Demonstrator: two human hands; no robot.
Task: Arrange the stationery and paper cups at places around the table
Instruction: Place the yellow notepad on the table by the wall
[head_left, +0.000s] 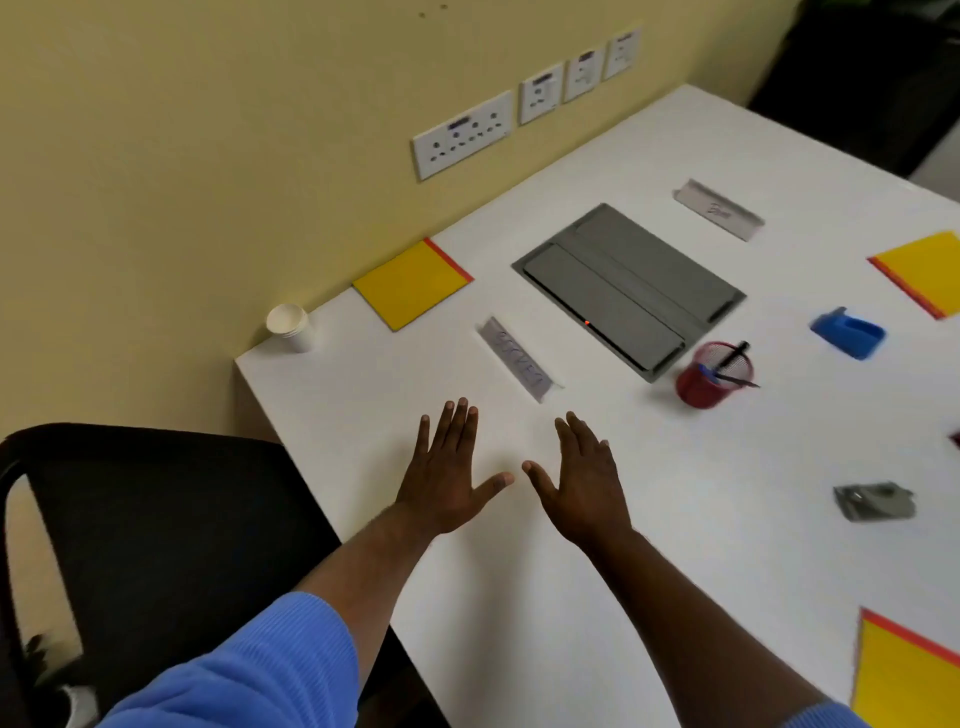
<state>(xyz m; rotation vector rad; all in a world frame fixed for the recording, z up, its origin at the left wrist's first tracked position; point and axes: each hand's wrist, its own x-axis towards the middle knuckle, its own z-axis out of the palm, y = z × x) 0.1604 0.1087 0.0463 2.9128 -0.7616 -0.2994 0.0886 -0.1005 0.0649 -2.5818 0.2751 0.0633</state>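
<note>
My left hand (447, 473) and my right hand (582, 480) lie flat and open over the white table (519, 597), fingers spread, holding nothing. A stack of white paper cups (290, 327) stands at the table's far left corner by the wall. Yellow notepads with red edges lie at the wall side (413, 283), at the far right (922, 273) and at the near right (906, 675). A red mesh pen cup (711, 376) holds pens to the right of my hands. Just beyond my fingers lies a grey name plate (519, 358). A second name plate (719, 208) lies farther back.
A grey cable hatch (628, 288) is set into the table's middle. A blue tape dispenser (847, 332) and a grey stapler-like thing (872, 501) sit to the right. A black chair (145, 519) stands at the left. Wall sockets (462, 135) line the yellow wall.
</note>
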